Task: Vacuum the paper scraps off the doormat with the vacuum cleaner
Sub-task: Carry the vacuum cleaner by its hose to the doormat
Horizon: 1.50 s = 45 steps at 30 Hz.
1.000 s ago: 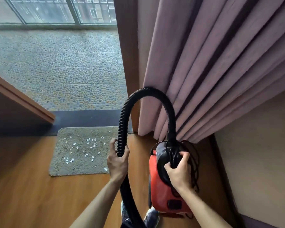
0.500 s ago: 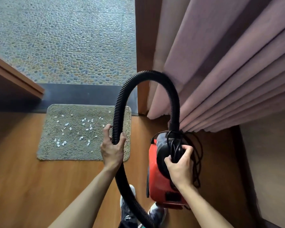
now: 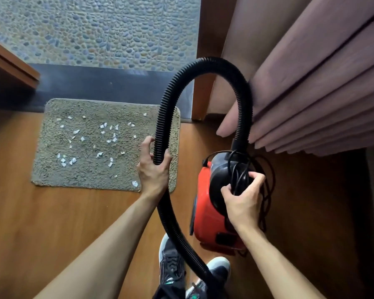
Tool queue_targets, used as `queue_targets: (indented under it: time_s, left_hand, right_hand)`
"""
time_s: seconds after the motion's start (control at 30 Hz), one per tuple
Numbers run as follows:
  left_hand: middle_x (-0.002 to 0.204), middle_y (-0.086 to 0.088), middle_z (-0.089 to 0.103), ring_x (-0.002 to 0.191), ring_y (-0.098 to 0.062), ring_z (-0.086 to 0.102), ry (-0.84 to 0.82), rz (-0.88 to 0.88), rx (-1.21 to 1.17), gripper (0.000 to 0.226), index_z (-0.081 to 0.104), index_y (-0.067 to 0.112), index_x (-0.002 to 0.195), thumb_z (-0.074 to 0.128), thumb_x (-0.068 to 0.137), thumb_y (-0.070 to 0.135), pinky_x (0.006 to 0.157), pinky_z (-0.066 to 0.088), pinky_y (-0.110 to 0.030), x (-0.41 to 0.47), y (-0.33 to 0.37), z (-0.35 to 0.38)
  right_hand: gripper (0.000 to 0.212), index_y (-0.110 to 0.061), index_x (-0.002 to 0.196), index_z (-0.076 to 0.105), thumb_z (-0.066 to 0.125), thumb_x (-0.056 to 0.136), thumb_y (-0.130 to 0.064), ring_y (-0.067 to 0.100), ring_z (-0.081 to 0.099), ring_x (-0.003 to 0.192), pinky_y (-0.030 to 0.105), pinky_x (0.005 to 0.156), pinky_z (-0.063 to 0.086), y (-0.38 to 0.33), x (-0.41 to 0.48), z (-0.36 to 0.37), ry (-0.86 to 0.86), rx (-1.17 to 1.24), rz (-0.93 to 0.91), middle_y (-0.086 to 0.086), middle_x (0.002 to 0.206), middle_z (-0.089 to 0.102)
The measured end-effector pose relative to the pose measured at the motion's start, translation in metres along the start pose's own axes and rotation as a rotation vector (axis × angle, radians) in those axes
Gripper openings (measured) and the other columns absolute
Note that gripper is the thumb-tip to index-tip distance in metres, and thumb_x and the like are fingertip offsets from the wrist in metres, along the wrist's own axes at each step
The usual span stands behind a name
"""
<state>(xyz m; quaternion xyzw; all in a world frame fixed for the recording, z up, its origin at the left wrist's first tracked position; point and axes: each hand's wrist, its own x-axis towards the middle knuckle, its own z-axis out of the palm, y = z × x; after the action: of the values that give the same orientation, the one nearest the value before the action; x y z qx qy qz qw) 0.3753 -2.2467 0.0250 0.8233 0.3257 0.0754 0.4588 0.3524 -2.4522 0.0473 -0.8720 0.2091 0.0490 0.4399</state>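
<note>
A grey-green doormat (image 3: 91, 169) lies on the wooden floor left of centre, strewn with several white paper scraps (image 3: 108, 134). A red and black vacuum cleaner (image 3: 209, 214) hangs above the floor at centre right. My right hand (image 3: 243, 199) grips its black top together with the coiled power cord (image 3: 238, 169). Its ribbed black hose (image 3: 203, 63) arches up and comes down over the mat's right edge. My left hand (image 3: 153, 169) is closed around that hose. The hose's nozzle end runs out of view at the bottom.
Pink curtains (image 3: 311, 83) hang close on the right, touching the hose. A wooden door frame post (image 3: 201, 100) stands behind the mat, with a dark threshold (image 3: 95, 83) and pebbled floor (image 3: 95, 29) beyond. A wooden ledge (image 3: 9, 61) juts in at left. My shoes (image 3: 173, 262) are below.
The view has tilted down and the mat now appears nearer and more central. Both hands keep their hold on the hose and the vacuum cleaner.
</note>
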Motion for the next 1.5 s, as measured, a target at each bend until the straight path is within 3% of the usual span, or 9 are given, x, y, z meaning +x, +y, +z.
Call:
queue_targets:
  time_s: [0.3,0.53,0.6,0.7,1.0,1.17,1.33,1.43,1.5]
  left_hand:
    - [0.069,0.008,0.052,0.056,-0.018,0.056,-0.047,-0.007,0.054,0.043,0.043,0.032,0.133,0.062,0.094,0.035,0.052,0.044,-0.03,0.032,-0.035,0.036]
    - [0.071,0.006,0.056,0.062,-0.027,0.066,-0.11,-0.031,0.043,0.043,0.039,0.036,0.133,0.061,0.097,0.032,0.052,0.056,-0.04,0.051,-0.057,0.051]
    - [0.07,0.008,0.053,0.06,-0.02,0.062,-0.094,-0.018,0.059,0.044,0.04,0.032,0.137,0.06,0.097,0.031,0.049,0.051,-0.033,0.056,-0.065,0.058]
    - [0.072,0.012,0.046,0.06,-0.008,0.051,-0.083,-0.016,0.096,0.044,0.041,0.029,0.14,0.058,0.099,0.031,0.05,0.044,-0.026,0.061,-0.077,0.07]
    - [0.078,0.013,0.046,0.067,-0.002,0.049,-0.095,-0.059,0.123,0.045,0.038,0.031,0.142,0.055,0.1,0.03,0.064,0.056,-0.038,0.071,-0.106,0.093]
    - [0.095,0.0,0.055,0.092,-0.023,0.06,-0.093,-0.1,0.131,0.044,0.038,0.042,0.135,0.058,0.097,0.033,0.076,0.059,-0.052,0.075,-0.118,0.106]
    - [0.1,-0.004,0.056,0.094,-0.028,0.061,-0.07,-0.157,0.131,0.041,0.04,0.044,0.129,0.06,0.095,0.035,0.077,0.057,-0.055,0.078,-0.121,0.119]
    - [0.099,0.0,0.056,0.097,-0.027,0.061,-0.058,-0.19,0.125,0.041,0.043,0.038,0.131,0.06,0.096,0.028,0.079,0.056,-0.05,0.079,-0.121,0.119]
    - [0.099,0.002,0.055,0.1,-0.024,0.059,-0.048,-0.185,0.139,0.042,0.044,0.031,0.133,0.06,0.096,0.022,0.079,0.052,-0.042,0.078,-0.122,0.115]
  right_hand:
    - [0.048,-0.019,0.108,0.035,0.072,0.078,-0.007,0.014,0.06,0.069,0.034,0.063,0.047,0.038,0.02,0.038,0.053,0.0,0.009,-0.01,0.077,0.054]
    - [0.047,-0.016,0.11,0.036,0.07,0.079,-0.008,0.006,0.058,0.066,0.022,0.055,0.043,0.06,0.038,0.058,0.069,-0.008,-0.029,-0.011,0.073,0.054]
    - [0.048,-0.014,0.112,0.037,0.071,0.079,-0.007,0.005,0.058,0.065,0.027,0.058,0.045,0.067,0.042,0.065,0.07,0.002,-0.032,-0.011,0.073,0.054]
    - [0.047,-0.013,0.112,0.038,0.071,0.079,-0.006,0.001,0.059,0.064,0.011,0.055,0.041,0.078,0.048,0.074,0.064,0.013,-0.047,-0.002,0.073,0.059]
    - [0.047,-0.017,0.11,0.037,0.071,0.079,-0.006,-0.003,0.059,0.067,0.006,0.055,0.041,0.105,0.058,0.093,0.072,-0.002,-0.052,-0.003,0.07,0.059]
    - [0.046,-0.016,0.11,0.038,0.071,0.079,-0.007,0.004,0.059,0.066,0.006,0.054,0.04,0.111,0.063,0.092,0.113,-0.008,-0.02,-0.002,0.072,0.059]
    - [0.045,-0.004,0.113,0.041,0.07,0.078,-0.005,-0.015,0.052,0.068,0.006,0.054,0.033,0.109,0.068,0.093,0.125,-0.072,-0.019,-0.015,0.073,0.046]
    - [0.045,0.001,0.114,0.042,0.069,0.079,-0.003,-0.006,0.045,0.06,0.011,0.053,0.029,0.107,0.069,0.094,0.127,-0.109,-0.015,-0.019,0.073,0.041]
    - [0.045,0.003,0.115,0.043,0.069,0.078,-0.001,-0.007,0.04,0.06,0.001,0.053,0.031,0.104,0.068,0.093,0.129,-0.122,-0.023,-0.02,0.073,0.041]
